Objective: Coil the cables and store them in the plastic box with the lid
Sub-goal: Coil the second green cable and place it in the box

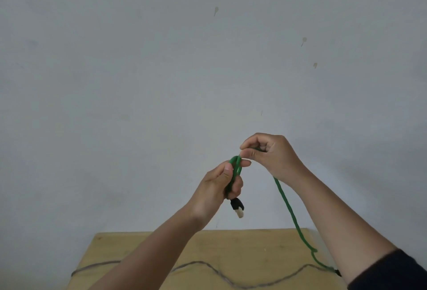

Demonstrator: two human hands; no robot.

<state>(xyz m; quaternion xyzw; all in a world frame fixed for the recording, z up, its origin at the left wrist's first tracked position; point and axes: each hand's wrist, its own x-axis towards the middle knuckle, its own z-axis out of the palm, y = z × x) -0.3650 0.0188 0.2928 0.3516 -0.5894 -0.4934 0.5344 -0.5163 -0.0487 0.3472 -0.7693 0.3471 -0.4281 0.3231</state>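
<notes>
Green cable (287,208) partly hidden inside both fists; far end behind right forearm (342,215).

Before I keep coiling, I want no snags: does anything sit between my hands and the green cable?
Nothing visible does. The left hand already grips a folded loop of the green cable, and the right hand pinches it beside the loop. The grey cable lies apart on the table.

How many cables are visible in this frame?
2. A green cable is held up in both hands; a grey cable lies across the wooden table. More may lie out of view.
</notes>
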